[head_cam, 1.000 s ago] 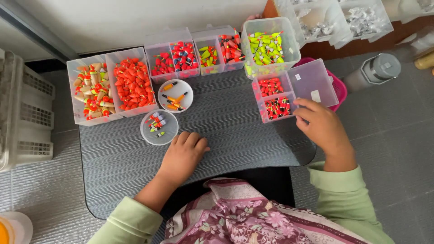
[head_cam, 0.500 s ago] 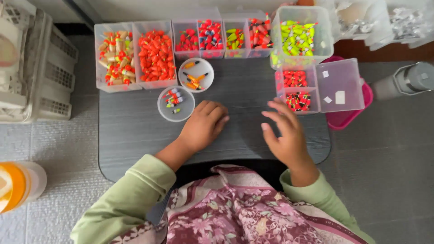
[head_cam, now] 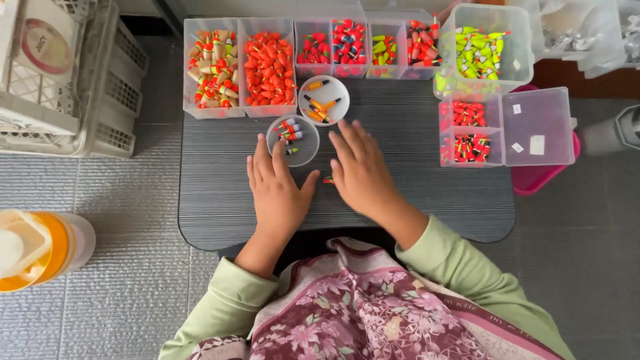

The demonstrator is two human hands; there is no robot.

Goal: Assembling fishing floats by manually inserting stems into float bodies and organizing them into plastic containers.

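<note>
fingers [head_cam: 267, 157] of both flat hands flank a small float [head_cam: 328, 180].

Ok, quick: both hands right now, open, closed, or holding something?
Left hand: open, flat on the dark table, holding nothing.
Right hand: open, flat on the table, holding nothing; a small red float lies at its thumb.

Two hands [head_cam: 277, 190] rest on one dark table [head_cam: 427, 200]. Two round dishes [head_cam: 324, 100] sit among about nine clear compartments [head_cam: 268, 67] of floats; one crate [head_cam: 67, 80] far left.
</note>
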